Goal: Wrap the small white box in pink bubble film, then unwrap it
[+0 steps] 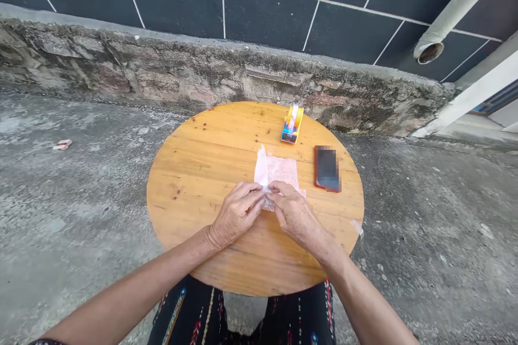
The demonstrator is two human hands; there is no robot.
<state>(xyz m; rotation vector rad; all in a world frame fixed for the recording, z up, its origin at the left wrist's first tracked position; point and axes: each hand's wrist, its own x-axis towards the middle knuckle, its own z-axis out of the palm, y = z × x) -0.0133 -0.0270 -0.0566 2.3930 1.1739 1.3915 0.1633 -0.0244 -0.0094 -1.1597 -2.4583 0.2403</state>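
A thin white sheet of tissue-like paper [278,170] lies on the round wooden table [194,183], with its left edge lifted. My left hand [237,213] and my right hand [294,213] meet at the sheet's near edge. Both pinch that edge between fingertips, and the fingers of both are closed on it. Just beyond the sheet stands a yellow and blue tape dispenser [292,124]. A dark phone in a red case [327,168] lies flat to the right of the sheet.
The table stands on rough concrete ground. A low stone ledge [162,70] and a dark tiled wall run behind it. A white pipe [449,16] comes down at the upper right. A small scrap [62,144] lies on the ground at the left.
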